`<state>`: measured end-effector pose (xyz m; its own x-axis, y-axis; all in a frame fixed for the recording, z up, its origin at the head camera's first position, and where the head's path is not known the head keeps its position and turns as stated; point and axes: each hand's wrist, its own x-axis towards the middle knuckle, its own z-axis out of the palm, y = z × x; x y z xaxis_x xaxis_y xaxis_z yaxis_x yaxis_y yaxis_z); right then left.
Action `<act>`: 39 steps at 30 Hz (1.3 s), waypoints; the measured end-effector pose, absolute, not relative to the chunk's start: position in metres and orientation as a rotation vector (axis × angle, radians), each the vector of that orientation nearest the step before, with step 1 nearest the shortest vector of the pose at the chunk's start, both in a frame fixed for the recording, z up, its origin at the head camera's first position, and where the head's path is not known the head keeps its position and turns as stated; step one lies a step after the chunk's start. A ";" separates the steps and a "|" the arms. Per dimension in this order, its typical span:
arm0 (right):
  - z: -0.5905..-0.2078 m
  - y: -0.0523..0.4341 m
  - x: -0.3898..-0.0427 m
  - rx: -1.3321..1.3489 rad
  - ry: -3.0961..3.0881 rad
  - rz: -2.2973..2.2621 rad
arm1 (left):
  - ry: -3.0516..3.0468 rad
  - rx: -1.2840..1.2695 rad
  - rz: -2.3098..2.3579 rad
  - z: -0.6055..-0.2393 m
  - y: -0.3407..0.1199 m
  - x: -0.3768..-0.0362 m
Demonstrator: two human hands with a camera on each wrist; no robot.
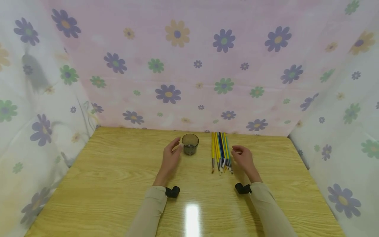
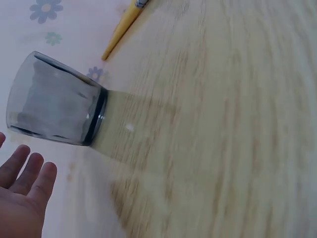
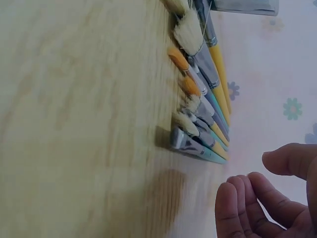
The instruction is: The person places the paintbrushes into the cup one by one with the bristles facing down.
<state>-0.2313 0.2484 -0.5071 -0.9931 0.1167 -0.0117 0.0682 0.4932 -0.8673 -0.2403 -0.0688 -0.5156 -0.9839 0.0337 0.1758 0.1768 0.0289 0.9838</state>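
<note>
Cup (image 1: 190, 144): one, sitting upright on counter (image 1: 118, 177).
Brushes (image 1: 221, 152): about eight, lying side by side.
Left hand (image 1: 170, 158): hovering released beside cup.
Right hand (image 1: 243, 158): curling loosely, grasping nothing, beside brushes.

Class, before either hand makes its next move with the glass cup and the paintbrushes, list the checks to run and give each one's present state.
1. Glass cup stands upright on the table: ok.
2. Cup holds nothing: ok, it looks empty.
3. Left hand is free, fingers relaxed beside the cup: ok; whether it touches the cup, cannot tell.
4. Right hand holds no brush yet, fingers loosely curled: ok.
5. Paintbrushes lie side by side, bristles toward the person: ok.
6. Brush bristles clean and dry: cannot tell.
</note>
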 end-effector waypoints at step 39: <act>-0.511 0.245 -0.269 -0.170 -2.889 1.328 | -2.139 -0.351 -2.130 -0.531 -0.055 -0.262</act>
